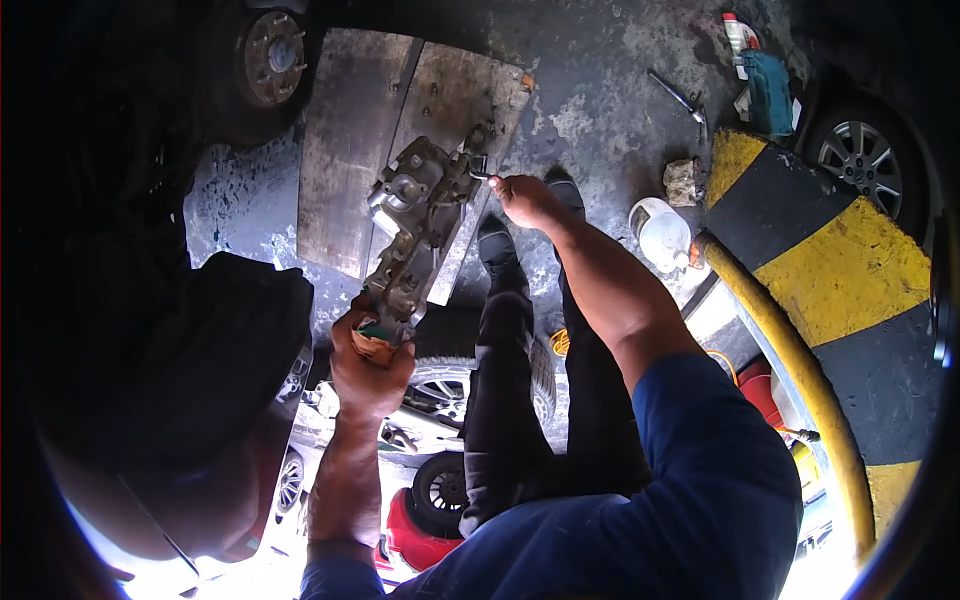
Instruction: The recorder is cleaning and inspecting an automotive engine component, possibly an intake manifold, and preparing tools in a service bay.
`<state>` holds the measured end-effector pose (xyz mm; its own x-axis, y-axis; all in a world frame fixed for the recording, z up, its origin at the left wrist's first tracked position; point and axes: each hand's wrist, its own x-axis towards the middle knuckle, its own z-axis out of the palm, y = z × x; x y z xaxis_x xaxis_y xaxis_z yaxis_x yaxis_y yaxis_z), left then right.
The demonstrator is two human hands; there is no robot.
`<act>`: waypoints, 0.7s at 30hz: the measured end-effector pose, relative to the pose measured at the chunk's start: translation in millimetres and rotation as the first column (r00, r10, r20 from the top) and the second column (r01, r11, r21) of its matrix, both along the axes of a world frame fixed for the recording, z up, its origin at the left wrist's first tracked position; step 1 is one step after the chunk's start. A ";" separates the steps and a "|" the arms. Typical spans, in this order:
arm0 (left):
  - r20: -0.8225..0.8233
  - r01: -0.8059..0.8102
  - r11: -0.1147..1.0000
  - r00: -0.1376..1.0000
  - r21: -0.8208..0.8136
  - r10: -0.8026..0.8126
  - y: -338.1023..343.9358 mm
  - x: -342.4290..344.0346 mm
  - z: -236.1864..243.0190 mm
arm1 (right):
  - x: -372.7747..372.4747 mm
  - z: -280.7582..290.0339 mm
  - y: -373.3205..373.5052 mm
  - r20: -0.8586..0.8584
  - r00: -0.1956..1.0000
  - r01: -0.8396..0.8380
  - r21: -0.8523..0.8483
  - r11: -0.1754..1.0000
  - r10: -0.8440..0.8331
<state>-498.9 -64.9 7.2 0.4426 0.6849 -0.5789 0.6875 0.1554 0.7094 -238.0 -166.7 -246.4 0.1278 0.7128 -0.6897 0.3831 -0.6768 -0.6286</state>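
Observation:
A long cast metal engine part (425, 195) lies slantwise over worn grey boards (340, 140), its near end reaching past their edge. My left hand (372, 360) is closed around that near end, with an orange-brown and green rag (373, 343) bunched between palm and metal. At the far right side of the part, my right hand (525, 200) is closed on a short, slim metal tool (481, 176) whose tip meets the casting. Its fingers hide most of the handle, so the exact kind of tool cannot be told.
A bare wheel hub (272, 57) stands at upper left. On the floor at right are a metal bar tool (678, 97), a white container (661, 233), a stone-like block (684, 183) and a teal jug (768, 92). A yellow pipe rail (790, 330) curves beside a yellow-black striped kerb (840, 250).

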 end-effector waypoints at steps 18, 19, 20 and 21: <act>-0.147 0.109 0.989 0.985 0.095 -0.095 -12.8 22.5 8.1 | -5.9 -2.6 -13.9 0.019 0.979 0.202 -0.029 0.979 -0.201; -0.077 0.064 0.996 0.995 0.067 -0.059 -12.0 16.7 0.4 | 3.6 -2.1 -16.8 0.060 0.965 0.260 -0.066 0.963 -0.256; -0.023 0.018 0.999 1.000 0.037 -0.017 -11.8 7.5 -3.6 | 3.4 4.2 -17.3 0.089 0.948 0.313 -0.104 0.944 -0.305; -0.061 0.031 0.989 0.998 0.147 -0.022 -10.8 -0.2 -9.8 | 0.1 14.4 -25.9 0.036 0.969 0.245 -0.036 0.969 -0.244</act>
<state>-499.1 -75.8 -2.6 0.4296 0.7536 -0.4975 0.7313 0.0329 0.6813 -237.8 -192.6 -232.0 0.3161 0.6297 -0.7097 0.2218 -0.7763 -0.5900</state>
